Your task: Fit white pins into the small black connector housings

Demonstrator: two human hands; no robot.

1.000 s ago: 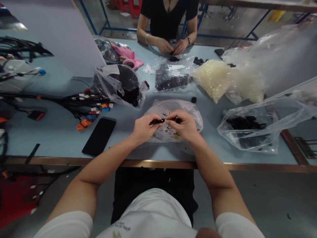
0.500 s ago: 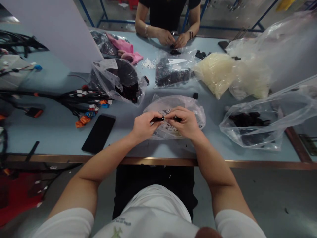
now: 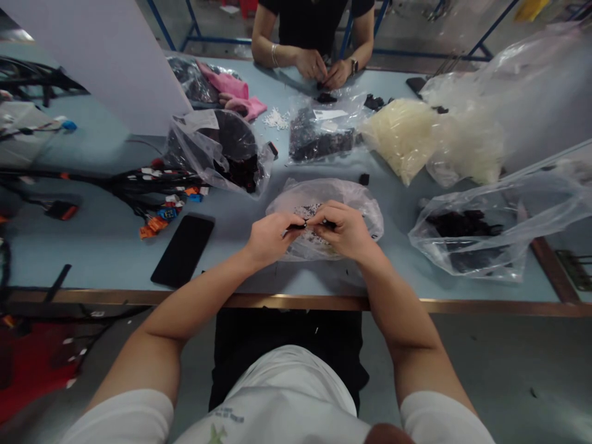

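Over a clear plastic bag (image 3: 370, 206) of small white and dark bits, both hands meet fingertip to fingertip. My left hand (image 3: 271, 235) is closed, pinching a small black connector (image 3: 296, 226) between thumb and index finger. Its end points toward the other hand. My right hand (image 3: 345, 228) is closed too, its thumb and index fingertips pressed together at that end. Whatever tiny piece they pinch is too small to make out. A dark piece (image 3: 329, 224) shows among the curled fingers of the right hand.
A black phone (image 3: 184, 250) lies left, near a wire harness (image 3: 115, 183) with coloured connectors. Bags of black parts stand at left (image 3: 217, 145) and right (image 3: 467, 237). Beyond is a yellowish bag (image 3: 400, 139). Across the table a co-worker's hands (image 3: 324, 69) handle something dark.
My hands stay almost in place, fingertips still together at the connector's end. The co-worker's hands have shifted slightly.
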